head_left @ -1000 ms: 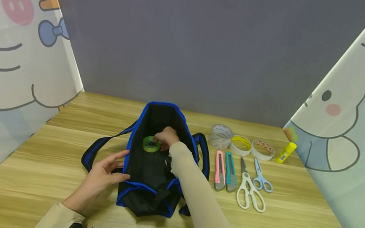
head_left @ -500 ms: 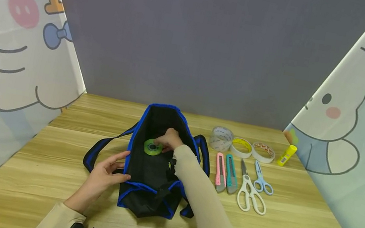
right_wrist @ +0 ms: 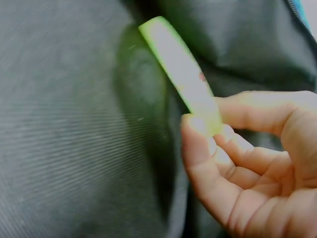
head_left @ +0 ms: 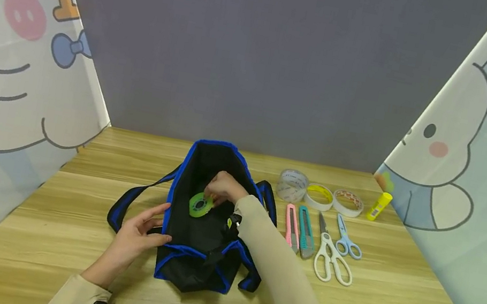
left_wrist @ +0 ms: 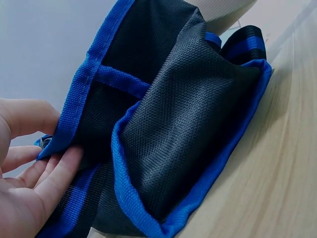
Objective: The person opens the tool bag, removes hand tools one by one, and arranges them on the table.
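Note:
A black tool bag with blue trim (head_left: 193, 268) lies with its wide opening facing up in the head view. My left hand (head_left: 135, 236) holds its left rim; in the left wrist view the blue-edged rim (left_wrist: 74, 106) runs between thumb and fingers of that hand (left_wrist: 29, 163). Inside the bag, my right hand (head_left: 224, 188) pinches a green roll of tape (head_left: 200, 206) by its edge. The right wrist view has the tape roll (right_wrist: 181, 69) edge-on between thumb and fingertips of the right hand (right_wrist: 252, 168), beside the dark fabric.
Right of the bag stand a clear tape roll (head_left: 292, 185) and two white-edged rolls (head_left: 318, 198). Nearer lie a pink cutter (head_left: 292, 227), a teal cutter (head_left: 306, 232), white scissors (head_left: 332, 257), blue scissors (head_left: 346, 238) and a yellow glue stick (head_left: 379, 206). Straps (head_left: 128, 205) spread beside the bag.
Within the bag, the green tape roll has tilted and shifted slightly nearer with my right hand still on it. The left hand stays on the rim. The camera view shifts a little.

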Tool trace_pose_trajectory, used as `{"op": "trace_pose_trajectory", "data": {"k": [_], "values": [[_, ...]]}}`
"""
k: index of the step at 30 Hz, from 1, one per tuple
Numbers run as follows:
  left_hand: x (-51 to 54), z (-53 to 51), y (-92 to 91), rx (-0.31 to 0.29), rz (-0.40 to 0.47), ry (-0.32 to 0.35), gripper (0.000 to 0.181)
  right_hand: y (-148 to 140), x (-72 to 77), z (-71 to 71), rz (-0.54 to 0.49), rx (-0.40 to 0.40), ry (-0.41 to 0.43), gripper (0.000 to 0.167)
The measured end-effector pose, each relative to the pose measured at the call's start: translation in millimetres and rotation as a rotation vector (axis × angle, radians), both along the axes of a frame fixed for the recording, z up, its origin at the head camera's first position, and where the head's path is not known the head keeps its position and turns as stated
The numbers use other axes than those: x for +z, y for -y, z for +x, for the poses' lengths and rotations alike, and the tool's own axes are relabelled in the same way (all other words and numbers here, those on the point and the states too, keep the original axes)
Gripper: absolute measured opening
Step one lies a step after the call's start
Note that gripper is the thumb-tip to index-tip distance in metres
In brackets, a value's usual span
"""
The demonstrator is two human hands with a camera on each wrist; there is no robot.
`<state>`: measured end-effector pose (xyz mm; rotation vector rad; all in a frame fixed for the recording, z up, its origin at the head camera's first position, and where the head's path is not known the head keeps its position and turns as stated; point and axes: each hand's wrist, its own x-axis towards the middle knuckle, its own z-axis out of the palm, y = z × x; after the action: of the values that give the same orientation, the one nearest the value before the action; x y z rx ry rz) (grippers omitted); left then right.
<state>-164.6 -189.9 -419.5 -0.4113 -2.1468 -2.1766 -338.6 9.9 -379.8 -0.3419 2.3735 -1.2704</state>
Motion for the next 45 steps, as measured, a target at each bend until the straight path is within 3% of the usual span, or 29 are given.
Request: {"op": "trace_pose_trajectory", "data": {"k": [2, 15, 34, 45], "values": [[-0.1, 0.0, 0.0, 0.000, 0.002, -0.007, 0.070, -1, 5.3, 2.3, 0.001, 0.025, 0.000, 0.005], [1.2, 0.3, 0.7, 0.001, 0.015, 0.011, 0.070, -13, 27.5, 11.6, 0.054, 0.087, -0.077, 0.011], [-0.5, -1.1, 1.1, -0.020, 0.029, -0.006, 0.070, -38, 51.4, 22.2, -0.068, 0.106, -0.109, 0.021], [0.7, 0.0, 0.8, -0.019, 0.029, 0.008, 0.071, -68, 65.3, 30.1, -0.137, 0.095, -0.152, 0.027]]}}
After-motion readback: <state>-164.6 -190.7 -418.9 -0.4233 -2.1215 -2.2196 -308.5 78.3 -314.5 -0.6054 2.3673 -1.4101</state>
